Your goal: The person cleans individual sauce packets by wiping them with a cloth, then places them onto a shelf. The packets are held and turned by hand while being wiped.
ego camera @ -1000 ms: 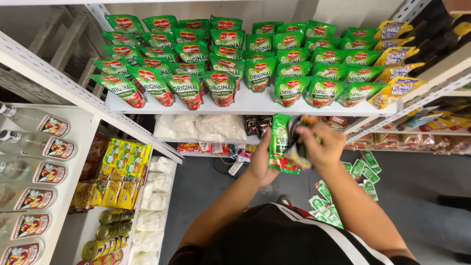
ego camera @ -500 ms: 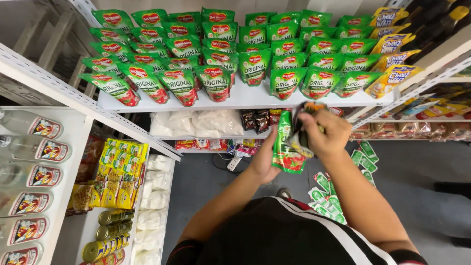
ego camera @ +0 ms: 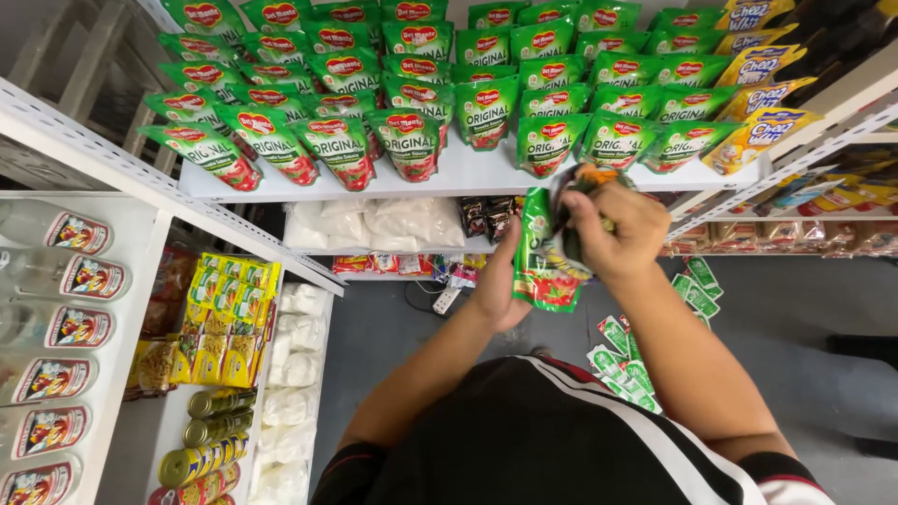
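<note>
My left hand (ego camera: 499, 285) holds a green sauce pouch (ego camera: 538, 257) with a red tomato picture upright in front of the shelf. My right hand (ego camera: 610, 229) is closed on a crumpled cloth or wrapper (ego camera: 572, 192) pressed against the pouch's upper right side. Both hands are just below the front edge of the white top shelf (ego camera: 449, 178), where several rows of matching green pouches (ego camera: 412, 140) stand. More small green sachets (ego camera: 622, 360) lie on the grey floor below my right forearm.
Yellow snack pouches (ego camera: 762, 131) stand at the shelf's right end. White bags (ego camera: 374, 224) fill the shelf below. At left, a second rack holds clear bottles (ego camera: 65, 276), yellow packets (ego camera: 224, 318), tins (ego camera: 210, 440) and white bags. A white power strip (ego camera: 447, 299) lies on the floor.
Both hands and the pouch have shifted slightly right and up towards the shelf edge, while my right hand keeps working over the pouch's upper part.
</note>
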